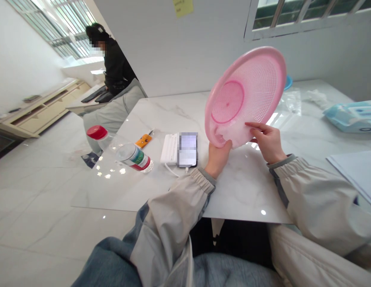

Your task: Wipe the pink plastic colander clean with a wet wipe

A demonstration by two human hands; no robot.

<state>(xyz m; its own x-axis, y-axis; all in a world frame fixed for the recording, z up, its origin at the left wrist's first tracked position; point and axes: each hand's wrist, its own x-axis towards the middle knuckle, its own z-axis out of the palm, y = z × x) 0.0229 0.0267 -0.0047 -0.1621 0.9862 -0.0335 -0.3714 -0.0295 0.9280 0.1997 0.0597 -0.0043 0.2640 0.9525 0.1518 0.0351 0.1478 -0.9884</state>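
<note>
A pink plastic mesh basket (254, 87) is held up on its side over the table, its inside turned toward me. My left hand (218, 157) is closed on its lower rim, the fingers partly hidden behind it. With my right hand (266, 140) I pinch a thin white wipe (240, 134) between thumb and fingers. The wipe lies against the basket's lower inner wall and rim, stretching toward my left hand.
On the marble-look table (179, 111) are a red-capped bottle (134, 157), a white power bank (169, 149), a phone (188, 149) and an orange object (144, 140). A blue wipes pack (352, 115) and paper (357, 169) lie right. A person (115, 63) sits far left.
</note>
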